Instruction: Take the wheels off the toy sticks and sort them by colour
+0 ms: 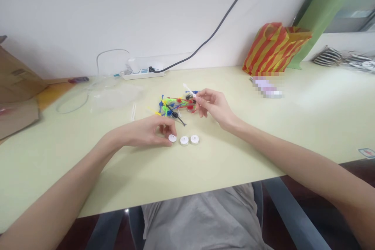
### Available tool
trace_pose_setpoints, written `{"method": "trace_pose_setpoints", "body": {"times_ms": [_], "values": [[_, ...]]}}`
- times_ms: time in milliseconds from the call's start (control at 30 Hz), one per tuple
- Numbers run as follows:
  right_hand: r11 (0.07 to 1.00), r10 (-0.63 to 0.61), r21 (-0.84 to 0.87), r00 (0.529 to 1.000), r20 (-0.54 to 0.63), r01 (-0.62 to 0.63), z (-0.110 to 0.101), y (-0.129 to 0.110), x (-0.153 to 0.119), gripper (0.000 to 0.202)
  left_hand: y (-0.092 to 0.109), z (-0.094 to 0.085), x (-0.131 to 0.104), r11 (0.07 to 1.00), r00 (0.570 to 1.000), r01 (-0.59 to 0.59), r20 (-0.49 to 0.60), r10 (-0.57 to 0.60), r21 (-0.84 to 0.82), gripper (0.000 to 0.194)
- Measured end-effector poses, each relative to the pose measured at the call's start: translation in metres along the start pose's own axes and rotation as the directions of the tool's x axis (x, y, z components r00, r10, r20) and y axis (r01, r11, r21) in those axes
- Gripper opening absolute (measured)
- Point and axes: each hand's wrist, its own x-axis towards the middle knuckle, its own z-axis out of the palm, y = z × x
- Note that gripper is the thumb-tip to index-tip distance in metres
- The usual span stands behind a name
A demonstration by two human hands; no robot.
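Looking through the head camera, I take the heap of coloured pieces [177, 106] as my landmark: a tangle of red, blue, green, yellow and black rods and discs on the pale table [240, 156]. Just in front of the heap, my left hand [155, 129] has its thumb and fingertips curled round a white disc [172, 138], pinching it at the edge; I cannot tell whether the disc bears on the tabletop. To its right, also in front of the heap, a second white disc [184, 141] and a third white disc [195, 140] sit flat, close together. At the heap's right side, my right hand [215, 107] pinches a slim white arrow [189, 90] between thumb and forefinger, its far end slanting up and leftward over the heap. Left of the heap lie thin white strips [133, 112]. Behind it and leftward rests a power strip [143, 74] with a black cable [223, 21] plugged in. Well behind and right of the heap stands a red-and-yellow striped bag [265, 50].
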Motion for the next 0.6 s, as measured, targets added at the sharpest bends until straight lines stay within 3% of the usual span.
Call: {"method": "trace_pose_setpoints", "body": {"times_ms": [167, 267, 467, 600], "values": [[0.995, -0.086, 0.058, 0.993, 0.078, 0.081, -0.005, 0.000, 0.004, 0.045, 0.003, 0.003, 0.001, 0.998, 0.999, 0.033, 0.014, -0.034, 0.059, 0.017], [0.997, -0.079, 0.032, 0.974, 0.214, 0.074, -0.009, -0.010, 0.003, 0.042, 0.007, 0.008, 0.001, 0.997, 1.000, 0.003, 0.009, -0.004, 0.077, 0.017], [0.983, 0.049, -0.178, 0.860, 0.508, 0.049, -0.015, -0.034, -0.003, 0.035, 0.012, 0.022, 0.005, 0.994, 0.997, -0.031, -0.072, 0.038, 0.100, 0.036], [0.977, 0.097, -0.209, 0.776, 0.624, 0.046, -0.013, -0.037, -0.005, 0.028, 0.012, 0.032, 0.011, 0.985, 0.985, -0.136, -0.095, 0.147, 0.111, 0.022]]}}
